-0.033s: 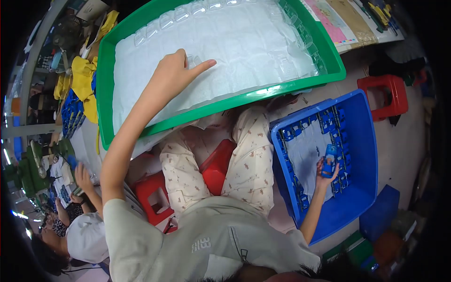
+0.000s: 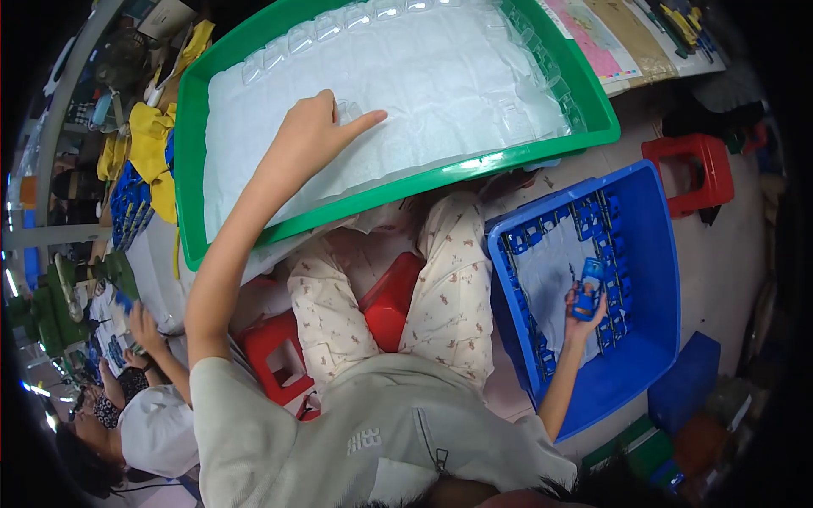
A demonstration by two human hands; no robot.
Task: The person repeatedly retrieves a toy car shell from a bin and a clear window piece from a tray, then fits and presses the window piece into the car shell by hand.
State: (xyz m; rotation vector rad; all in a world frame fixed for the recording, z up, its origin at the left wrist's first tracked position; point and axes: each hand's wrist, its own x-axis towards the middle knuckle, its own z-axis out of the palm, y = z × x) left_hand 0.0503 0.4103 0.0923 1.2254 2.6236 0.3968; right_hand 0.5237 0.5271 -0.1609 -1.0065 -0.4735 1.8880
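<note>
My left hand point(image 2: 315, 131) is over the green tray point(image 2: 610, 127), thumb stretched out to the right and the other fingers partly bent. A small clear plastic piece point(image 2: 349, 110) shows in the gap beside the thumb; whether I touch it cannot be told. White sheeting point(image 2: 423, 93) lines the tray, with clear plastic cases point(image 2: 328, 27) in rows along its far and right sides. Over the blue bin point(image 2: 656, 339), my right hand point(image 2: 583, 317) is closed round a blue plastic piece point(image 2: 590, 284) with a brownish picture on it. Similar blue pieces point(image 2: 597, 220) lie in rows around white sheeting in the bin.
Red stools point(image 2: 690, 173) stand at the right and by my legs point(image 2: 279, 360). At the left, a co-worker in a white top point(image 2: 157, 427) handles something blue. Yellow cloths point(image 2: 151, 140) and blue parts lie at far left. Printed sheets point(image 2: 593, 38) rest beyond the tray.
My right hand has shifted slightly left with the blue plastic piece, whose picture now faces up more plainly. My left hand has hardly moved. The co-worker's hand at the left has moved.
</note>
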